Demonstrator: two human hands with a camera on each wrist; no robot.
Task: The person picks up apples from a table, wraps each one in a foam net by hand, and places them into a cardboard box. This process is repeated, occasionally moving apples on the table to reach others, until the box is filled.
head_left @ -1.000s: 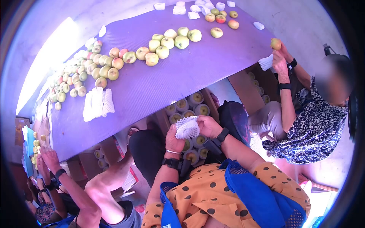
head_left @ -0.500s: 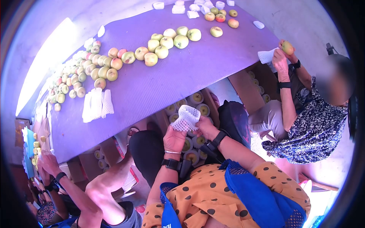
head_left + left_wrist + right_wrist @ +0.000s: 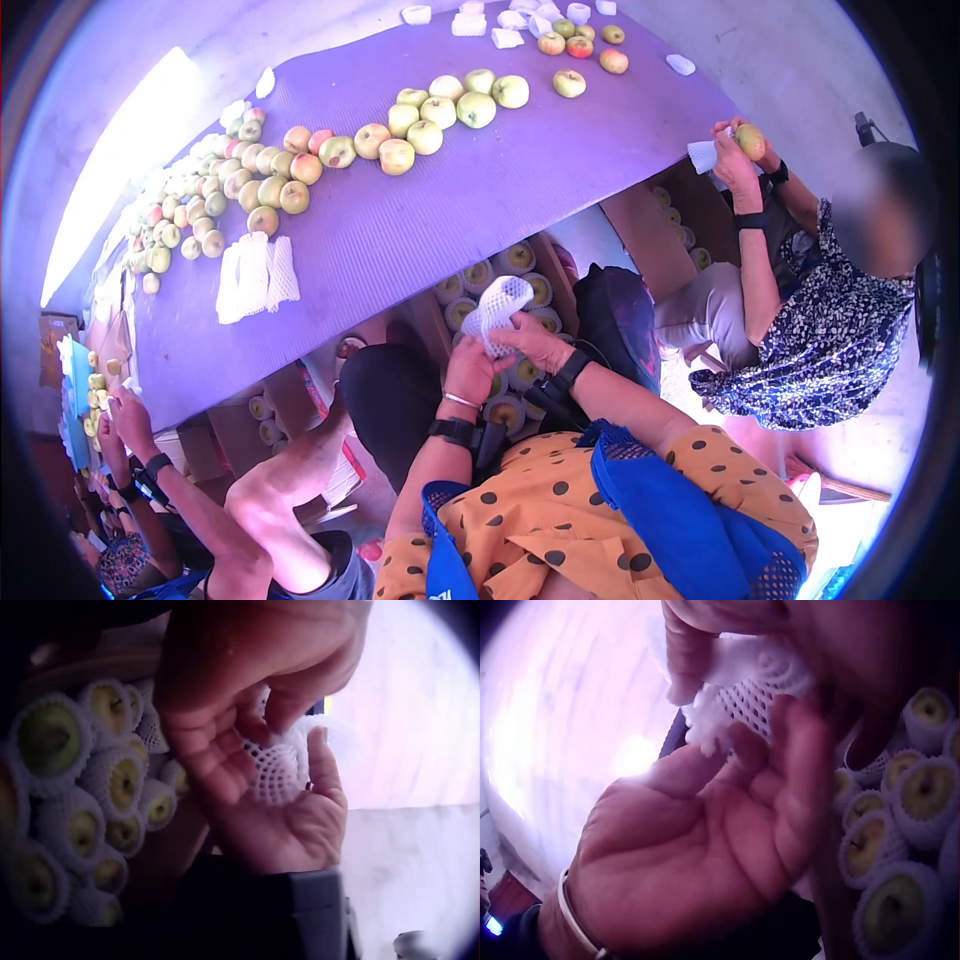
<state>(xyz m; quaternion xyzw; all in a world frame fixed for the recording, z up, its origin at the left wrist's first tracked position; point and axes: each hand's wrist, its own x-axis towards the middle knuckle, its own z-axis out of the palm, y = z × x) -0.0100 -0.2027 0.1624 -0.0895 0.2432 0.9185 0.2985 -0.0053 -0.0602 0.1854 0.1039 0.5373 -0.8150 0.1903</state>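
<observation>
A white foam net sleeve is held between both hands above an open box, and no fruit shows inside it. My left hand pinches the lower edge with thumb and curled fingers; in the right wrist view this left hand wears a bracelet. My right hand grips the sleeve's side, its thumb along the mesh in the left wrist view. Beneath the hands, apples in foam nets fill the cardboard box.
A purple-covered table carries loose apples and a stack of flat foam nets. A person at the right holds an apple and a net. Another person's arm reaches in at left. More packed boxes sit under the table.
The net sleeve has gone from spread wide between the hands to a tilted, narrower tube. My right hand has moved over towards the left hand, and the two now meet at its lower end.
</observation>
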